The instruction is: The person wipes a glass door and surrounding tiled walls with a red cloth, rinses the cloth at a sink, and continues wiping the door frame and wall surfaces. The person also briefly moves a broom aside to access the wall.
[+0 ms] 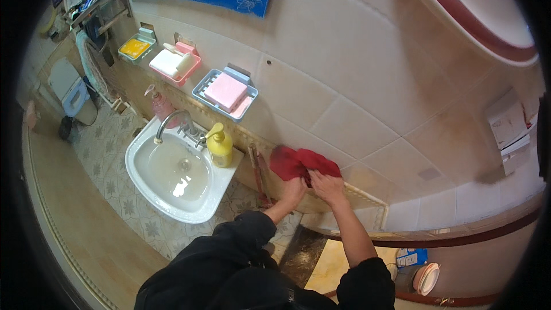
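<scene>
Both hands grip a bunched red cloth [308, 163] close to the tiled wall, to the right of the sink. My left hand [293, 191] has the cloth's lower left edge, and its fingertips are partly hidden by the fabric. Pressed into the lower right part is my right hand [328, 186], almost touching the left one. The white washbasin [168, 193] stands to the left with a little cloudy water in it. A curved metal faucet [172, 118] rises at its back. On the basin's right corner is a yellow pump bottle [220, 146].
Wall-mounted soap dishes hold a pink bar [226, 91], a white item [170, 62] and a yellow bar [135, 48]. A pink pump bottle [161, 103] stands behind the basin. A long wooden handle [255, 165] leans below the cloth. A pink-rimmed basin [467, 13] hangs upper right.
</scene>
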A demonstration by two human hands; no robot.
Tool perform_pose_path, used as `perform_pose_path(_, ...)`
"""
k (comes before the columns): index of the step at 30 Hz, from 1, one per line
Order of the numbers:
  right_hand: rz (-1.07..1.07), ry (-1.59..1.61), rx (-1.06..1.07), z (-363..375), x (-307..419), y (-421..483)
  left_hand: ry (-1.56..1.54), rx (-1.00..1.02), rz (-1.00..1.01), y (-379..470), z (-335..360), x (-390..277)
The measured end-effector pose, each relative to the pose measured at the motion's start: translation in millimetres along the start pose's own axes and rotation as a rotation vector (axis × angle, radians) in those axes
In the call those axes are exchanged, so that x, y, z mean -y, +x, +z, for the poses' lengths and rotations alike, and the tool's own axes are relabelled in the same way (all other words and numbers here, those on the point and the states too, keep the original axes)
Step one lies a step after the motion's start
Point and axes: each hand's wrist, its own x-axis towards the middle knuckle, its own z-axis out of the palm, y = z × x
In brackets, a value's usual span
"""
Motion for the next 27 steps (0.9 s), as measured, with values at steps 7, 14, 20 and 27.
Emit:
perform_pose_path(7, 0.274, -0.069, -0.026, 13.9, -61.1, -144.0, -0.025, 0.322, 0.117, -79.4, 37.9, -97.7)
perform_pose_path(14, 0.915, 0.140, -0.431, 58.0, -57.9, -188.8, 0.031, 0.072, 0.848, -70.8, 89.4, -115.9)
perform_pose_path(20, 0.697, 0.305, -0.413, 55.8, -8.9, -153.9, 0.189, 0.024, 0.534, -59.1, 65.8, -48.4)
perform_pose_path(27, 0.119, 0.393, -0.102, 54.6, 22.4, -68.5, 0.158, -0.026, -0.216, -8.5, -1.4, 59.6)
